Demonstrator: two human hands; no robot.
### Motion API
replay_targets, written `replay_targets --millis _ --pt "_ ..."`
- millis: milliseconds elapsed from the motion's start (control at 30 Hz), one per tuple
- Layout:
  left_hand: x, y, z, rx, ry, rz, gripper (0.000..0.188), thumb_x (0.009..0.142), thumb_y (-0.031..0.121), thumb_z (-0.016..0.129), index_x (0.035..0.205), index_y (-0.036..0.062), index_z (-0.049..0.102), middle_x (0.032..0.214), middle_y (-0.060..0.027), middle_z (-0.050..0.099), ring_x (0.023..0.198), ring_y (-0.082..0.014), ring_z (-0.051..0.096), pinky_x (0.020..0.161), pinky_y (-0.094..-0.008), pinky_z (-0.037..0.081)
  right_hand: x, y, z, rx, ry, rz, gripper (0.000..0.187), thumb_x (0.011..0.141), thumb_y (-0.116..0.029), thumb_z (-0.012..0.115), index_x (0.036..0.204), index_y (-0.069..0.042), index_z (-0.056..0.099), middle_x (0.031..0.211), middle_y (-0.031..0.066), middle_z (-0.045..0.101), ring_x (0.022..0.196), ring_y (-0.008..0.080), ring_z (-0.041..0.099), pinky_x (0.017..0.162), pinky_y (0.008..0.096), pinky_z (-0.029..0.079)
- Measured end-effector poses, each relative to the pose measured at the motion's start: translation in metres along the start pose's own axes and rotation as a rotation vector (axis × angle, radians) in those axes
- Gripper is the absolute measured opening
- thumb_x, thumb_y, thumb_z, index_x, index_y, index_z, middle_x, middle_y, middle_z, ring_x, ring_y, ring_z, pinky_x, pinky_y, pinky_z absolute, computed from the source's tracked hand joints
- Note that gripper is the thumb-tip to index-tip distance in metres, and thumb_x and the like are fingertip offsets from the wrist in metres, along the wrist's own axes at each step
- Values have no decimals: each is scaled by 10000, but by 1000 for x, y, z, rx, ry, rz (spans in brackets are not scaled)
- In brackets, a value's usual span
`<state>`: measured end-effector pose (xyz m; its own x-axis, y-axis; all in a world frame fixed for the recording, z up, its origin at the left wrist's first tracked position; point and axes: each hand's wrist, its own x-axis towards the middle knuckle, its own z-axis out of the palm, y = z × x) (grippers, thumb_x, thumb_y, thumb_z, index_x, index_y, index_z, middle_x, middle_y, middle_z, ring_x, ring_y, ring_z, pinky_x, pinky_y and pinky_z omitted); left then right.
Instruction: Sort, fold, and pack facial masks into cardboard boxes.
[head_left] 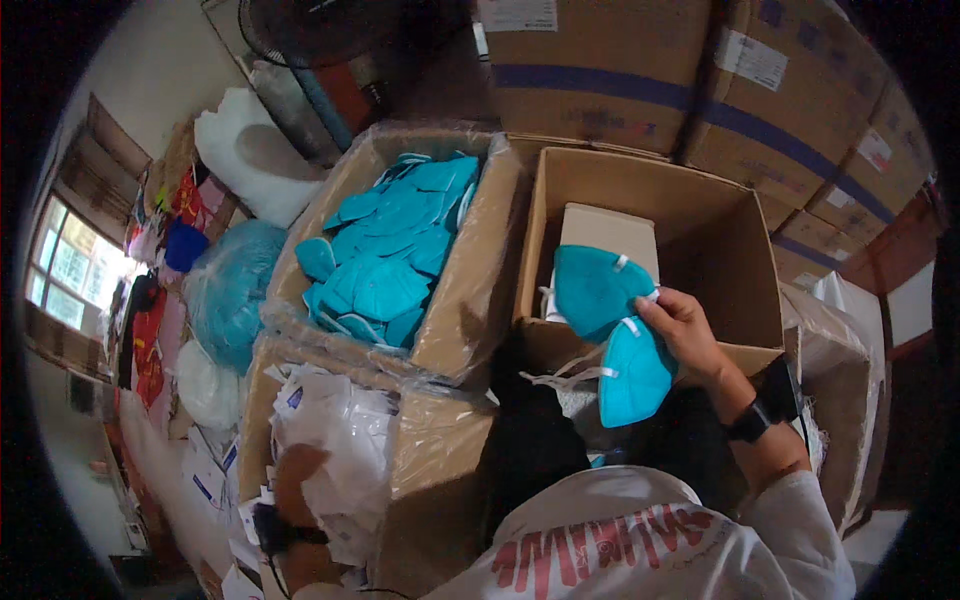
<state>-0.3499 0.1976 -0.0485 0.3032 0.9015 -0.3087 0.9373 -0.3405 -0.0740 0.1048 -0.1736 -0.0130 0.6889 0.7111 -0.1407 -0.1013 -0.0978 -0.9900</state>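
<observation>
The right hand (685, 328) pinched two masks (640, 378) over the carton's (740, 265) near edge; their dangling straps (565, 378) could have snagged there. The left hand (300, 472) was at the packets (345, 430), its grip unclear; overlapping ones might have stuck together.

Left hand (301, 472) blurred against white packets (338, 425), its grip unclear — black fan (300, 28) cut off by the top edge

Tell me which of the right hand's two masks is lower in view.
The brighter teal mask, nearer the shirt; the darker teal mask is higher, partly hiding the small carton.
</observation>
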Motion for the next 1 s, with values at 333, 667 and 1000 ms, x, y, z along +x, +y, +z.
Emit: replay_targets --millis 333,667,1000 --pt "-112 315 -36 -1515 -664 859 422 883 237 508 1223 5 412 1099 -55 523 986 -133 485 880 -286 369 -30 -13 7 79 -181 -100 218 870 -219 548 893 -9 601 756 -36 566 715 30 494 623 207 435" --pt "-118 388 -29 -1892 -130 484 330 862 200 536 1112 -8 477 1037 -96 547 926 -168 529 832 -298 411 -74 57 -90 838 306 295 527 897 -469 365 1162 -22 453 1020 104 569 888 209 563 754 344 474" --pt "-171 399 15 -1890 -418 514 444 919 278 417 1270 22 326 1222 -110 438 1104 -212 436 946 -355 344 -48 30 7 559 380 -47 440 877 -205 509 1251 -60 328 1066 104 516 949 165 501 820 295 420"
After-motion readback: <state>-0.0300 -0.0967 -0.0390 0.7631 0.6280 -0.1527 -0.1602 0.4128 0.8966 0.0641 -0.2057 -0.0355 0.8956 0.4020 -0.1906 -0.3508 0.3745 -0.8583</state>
